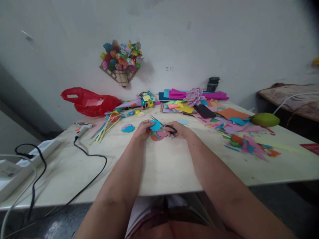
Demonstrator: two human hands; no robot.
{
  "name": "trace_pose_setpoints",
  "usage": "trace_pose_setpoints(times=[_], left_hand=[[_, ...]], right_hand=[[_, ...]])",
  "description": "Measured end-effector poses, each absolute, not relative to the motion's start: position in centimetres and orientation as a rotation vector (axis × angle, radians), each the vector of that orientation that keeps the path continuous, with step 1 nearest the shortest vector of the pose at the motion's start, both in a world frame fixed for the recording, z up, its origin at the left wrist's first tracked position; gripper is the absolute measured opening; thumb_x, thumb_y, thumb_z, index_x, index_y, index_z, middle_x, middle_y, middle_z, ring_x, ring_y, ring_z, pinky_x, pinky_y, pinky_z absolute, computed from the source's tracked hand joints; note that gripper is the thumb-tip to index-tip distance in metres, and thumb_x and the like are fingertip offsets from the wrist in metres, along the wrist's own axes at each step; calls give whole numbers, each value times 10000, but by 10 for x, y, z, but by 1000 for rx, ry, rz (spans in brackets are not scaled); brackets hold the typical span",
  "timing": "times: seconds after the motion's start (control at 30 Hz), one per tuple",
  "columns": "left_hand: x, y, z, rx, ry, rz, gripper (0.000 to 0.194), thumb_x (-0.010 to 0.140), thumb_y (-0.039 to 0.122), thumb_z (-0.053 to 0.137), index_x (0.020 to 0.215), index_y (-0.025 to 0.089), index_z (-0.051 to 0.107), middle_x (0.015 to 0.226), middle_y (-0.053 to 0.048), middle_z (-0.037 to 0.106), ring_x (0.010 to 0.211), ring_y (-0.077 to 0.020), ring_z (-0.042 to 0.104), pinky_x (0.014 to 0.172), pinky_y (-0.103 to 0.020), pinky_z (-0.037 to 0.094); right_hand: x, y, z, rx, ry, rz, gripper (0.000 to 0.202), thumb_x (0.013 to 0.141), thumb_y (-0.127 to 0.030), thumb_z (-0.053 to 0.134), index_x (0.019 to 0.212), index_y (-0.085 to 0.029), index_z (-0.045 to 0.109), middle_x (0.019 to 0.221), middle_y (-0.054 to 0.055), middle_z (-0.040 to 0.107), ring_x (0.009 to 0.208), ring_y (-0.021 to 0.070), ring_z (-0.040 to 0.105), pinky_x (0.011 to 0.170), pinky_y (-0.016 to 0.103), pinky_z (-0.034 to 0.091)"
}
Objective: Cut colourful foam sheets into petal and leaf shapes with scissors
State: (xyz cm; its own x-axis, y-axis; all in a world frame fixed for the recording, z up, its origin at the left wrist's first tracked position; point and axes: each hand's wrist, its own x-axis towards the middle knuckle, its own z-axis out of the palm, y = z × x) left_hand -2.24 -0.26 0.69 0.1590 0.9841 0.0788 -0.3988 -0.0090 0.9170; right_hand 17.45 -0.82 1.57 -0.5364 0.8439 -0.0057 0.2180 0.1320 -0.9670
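1. At the middle of the desk, the left hand holds a blue paper piece; its grip is a pinch at the edge.
2. The right hand grasps black-handled scissors, blades parted beside the piece. Cutting or trimming appears to be in hand; blade contact cannot be confirmed.
3. Any further cut calls, in my judgement, for turning the piece steadily and keeping the left fingertips off the blade line.
4. An orange disc and a pink disc lie under the hands and may catch the scissors.
5. Blue-and-pink cutouts lie to the left; a pale blue piece lies beyond the right hand.
6. Loose scraps and a green fruit occupy the right side. A black cord crosses the left, apart from the work.
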Motion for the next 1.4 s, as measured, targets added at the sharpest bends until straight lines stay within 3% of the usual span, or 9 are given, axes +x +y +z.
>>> trace_pose_setpoints(times=[0.93,1.1,1.4], left_hand=[[-23,-3,7,1053,803,1190,208,581,199,747,687,120,587,627,-36,640,538,-137,598,518,-266,521],[-23,-3,8,1049,810,1220,258,557,256,766,683,123,584,582,-21,622,489,-126,570,487,-256,502],[-24,-1,6,1029,811,1230,217,571,222,741,680,126,579,583,-20,613,516,-131,582,495,-254,504]], right_hand=[[168,-11,18,-1006,-1826,1360,302,673,-399,662,632,-144,506,452,-47,452,348,52,394,335,183,239],[167,-13,20,-1010,-1834,1368,301,669,-400,662,625,-143,511,444,-52,445,347,49,383,345,187,248],[166,-16,24,-1055,-1792,1388,291,654,-395,677,661,-141,535,440,-52,453,347,54,389,345,186,251]])
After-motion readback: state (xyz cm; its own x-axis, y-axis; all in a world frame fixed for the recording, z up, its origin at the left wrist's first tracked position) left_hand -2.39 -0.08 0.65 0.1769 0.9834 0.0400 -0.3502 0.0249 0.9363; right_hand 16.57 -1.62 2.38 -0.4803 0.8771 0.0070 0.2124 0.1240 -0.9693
